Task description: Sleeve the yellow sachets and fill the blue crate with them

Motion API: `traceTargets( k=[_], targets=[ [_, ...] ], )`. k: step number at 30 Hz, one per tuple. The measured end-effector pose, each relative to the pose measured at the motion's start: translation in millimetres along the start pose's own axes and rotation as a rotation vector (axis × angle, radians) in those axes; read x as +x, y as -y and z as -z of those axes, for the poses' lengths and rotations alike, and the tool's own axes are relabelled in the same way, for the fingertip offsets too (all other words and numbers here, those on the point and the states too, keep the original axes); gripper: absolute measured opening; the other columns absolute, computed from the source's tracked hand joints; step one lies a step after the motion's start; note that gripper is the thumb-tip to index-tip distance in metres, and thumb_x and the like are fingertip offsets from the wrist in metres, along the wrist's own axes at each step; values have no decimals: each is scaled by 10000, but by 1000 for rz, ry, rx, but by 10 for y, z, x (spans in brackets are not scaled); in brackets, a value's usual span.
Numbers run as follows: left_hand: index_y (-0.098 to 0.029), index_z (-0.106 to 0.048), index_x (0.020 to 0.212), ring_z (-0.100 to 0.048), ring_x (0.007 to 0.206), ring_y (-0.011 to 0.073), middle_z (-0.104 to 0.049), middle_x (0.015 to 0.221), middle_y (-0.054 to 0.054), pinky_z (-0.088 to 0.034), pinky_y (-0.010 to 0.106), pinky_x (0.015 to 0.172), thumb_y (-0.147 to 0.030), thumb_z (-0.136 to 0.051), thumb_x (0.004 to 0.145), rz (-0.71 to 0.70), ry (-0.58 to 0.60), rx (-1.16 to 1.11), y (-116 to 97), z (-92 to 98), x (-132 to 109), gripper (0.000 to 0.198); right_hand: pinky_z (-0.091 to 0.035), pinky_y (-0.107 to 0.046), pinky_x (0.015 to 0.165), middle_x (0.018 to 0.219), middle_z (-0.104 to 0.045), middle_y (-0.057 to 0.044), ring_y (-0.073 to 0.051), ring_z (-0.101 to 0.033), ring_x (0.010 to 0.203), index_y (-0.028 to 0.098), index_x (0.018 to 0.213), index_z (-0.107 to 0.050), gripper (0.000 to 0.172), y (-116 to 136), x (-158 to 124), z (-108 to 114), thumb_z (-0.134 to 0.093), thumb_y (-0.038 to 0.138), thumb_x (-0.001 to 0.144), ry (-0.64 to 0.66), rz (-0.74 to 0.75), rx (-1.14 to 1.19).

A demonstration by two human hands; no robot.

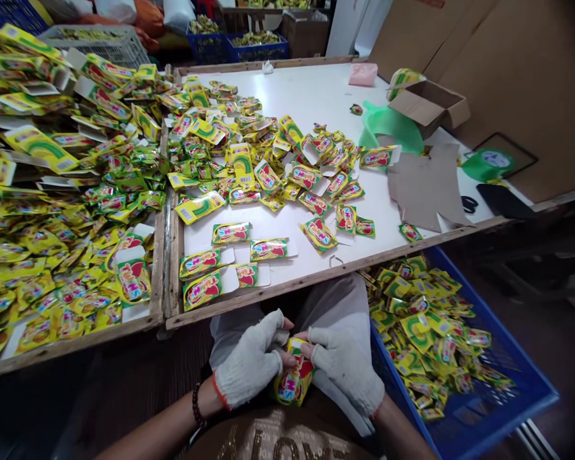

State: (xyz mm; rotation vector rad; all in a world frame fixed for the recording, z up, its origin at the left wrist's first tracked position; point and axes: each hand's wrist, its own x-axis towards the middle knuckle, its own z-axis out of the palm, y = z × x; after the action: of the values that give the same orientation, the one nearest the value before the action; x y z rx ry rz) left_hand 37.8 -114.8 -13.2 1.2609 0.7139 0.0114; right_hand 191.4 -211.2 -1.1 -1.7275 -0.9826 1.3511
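Note:
Over my lap, a small yellow and green candy box point(292, 385) with a red heart and bright lettering is held between both hands. My left hand point(250, 363), in a white knit glove with bare fingertips, grips the box near its upper left. From the other side my right hand point(347, 369), gloved the same way, pinches its top edge. The fingers partly cover the top, so I cannot tell whether its flap is closed. Beyond my hands, several similar boxes with white flaps out, such as the front box point(204, 291), lie on the white table point(282, 276).
Heaped boxes and small packets point(52, 191) fill the left table. A blue crate point(517, 415) of filled boxes stands low at my right. A wooden rim point(335, 271) edges the table. Flattened cardboard point(426, 185), an open carton point(429, 105) and a green bag point(397, 131) lie right.

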Motion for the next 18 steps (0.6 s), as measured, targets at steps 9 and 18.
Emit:
traceTargets(
  k=[9, 18],
  targets=[
    [-190, -490, 1001, -553, 778, 140, -593, 855, -9, -431, 242, 689, -121, -570, 700, -14, -68, 152, 31, 41, -33, 319, -493, -317, 823, 1043, -666, -39, -205, -609, 941, 215, 1176, -598, 381, -112, -108, -28, -439, 395, 880, 167, 45, 190],
    [-148, -553, 781, -522, 726, 116, -579, 764, -18, -402, 204, 646, -199, -579, 757, -98, -72, 372, 63, 44, -34, 62, -479, -360, 891, 1097, -656, -44, -248, -606, 992, 246, 1094, -653, 313, -153, -130, -145, -512, 284, 817, 49, 33, 49]
  ],
)
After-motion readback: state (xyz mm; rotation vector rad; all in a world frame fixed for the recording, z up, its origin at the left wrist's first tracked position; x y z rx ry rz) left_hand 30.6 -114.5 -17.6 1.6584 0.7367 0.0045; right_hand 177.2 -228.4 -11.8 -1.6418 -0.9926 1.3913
